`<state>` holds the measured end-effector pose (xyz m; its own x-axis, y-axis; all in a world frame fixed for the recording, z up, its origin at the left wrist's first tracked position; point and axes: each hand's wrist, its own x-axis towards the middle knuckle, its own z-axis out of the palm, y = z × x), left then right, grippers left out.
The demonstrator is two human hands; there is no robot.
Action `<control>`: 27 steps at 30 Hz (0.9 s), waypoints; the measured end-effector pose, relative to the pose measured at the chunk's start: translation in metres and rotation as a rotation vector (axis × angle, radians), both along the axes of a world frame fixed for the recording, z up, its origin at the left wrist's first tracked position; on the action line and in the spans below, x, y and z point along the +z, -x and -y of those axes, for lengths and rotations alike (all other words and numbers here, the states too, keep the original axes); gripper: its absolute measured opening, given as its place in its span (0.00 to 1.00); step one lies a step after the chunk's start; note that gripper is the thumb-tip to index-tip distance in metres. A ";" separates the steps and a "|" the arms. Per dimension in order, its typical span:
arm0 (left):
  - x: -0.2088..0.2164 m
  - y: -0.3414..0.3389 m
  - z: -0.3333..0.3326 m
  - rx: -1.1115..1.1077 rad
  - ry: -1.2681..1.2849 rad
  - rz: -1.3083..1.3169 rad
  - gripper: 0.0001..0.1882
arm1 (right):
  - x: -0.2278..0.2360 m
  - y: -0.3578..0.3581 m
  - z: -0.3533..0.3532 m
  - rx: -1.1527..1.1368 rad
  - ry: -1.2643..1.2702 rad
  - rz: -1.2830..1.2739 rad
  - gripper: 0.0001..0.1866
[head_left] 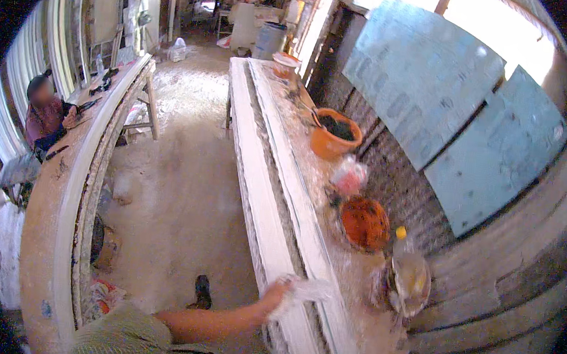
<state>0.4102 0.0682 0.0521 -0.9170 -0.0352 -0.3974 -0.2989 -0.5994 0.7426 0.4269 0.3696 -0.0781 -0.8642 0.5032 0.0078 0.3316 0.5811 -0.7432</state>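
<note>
My left hand [278, 296] reaches across from the lower left and is over the long white plaster-like strip [257, 168] on the right-hand bench. Its fingers look closed round a pale, whitish wad or sheet [311, 291], blurred so that I cannot make out its kind. That pale thing lies across both white strips and the dark groove [277, 170] between them. My right hand is out of view.
Along the bench's right side stand an orange bucket of dark stuff [335, 136], a reddish-orange bowl [364, 223] and a whitish basin [411, 283]. Another person [47, 115] sits behind the left bench [48, 205]. A dusty floor [170, 181] separates the benches; blue panels [425, 75] hang right.
</note>
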 end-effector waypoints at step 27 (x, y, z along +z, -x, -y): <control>0.041 0.368 0.836 0.719 -0.103 -0.691 0.20 | -0.054 0.704 0.576 0.432 0.419 -0.157 0.07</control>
<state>0.0425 -0.7678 0.0933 -0.7225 -0.6670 0.1820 0.6369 -0.5396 0.5506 -0.2770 -0.2059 -0.1323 -0.9950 0.0960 0.0290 -0.0003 0.2867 -0.9580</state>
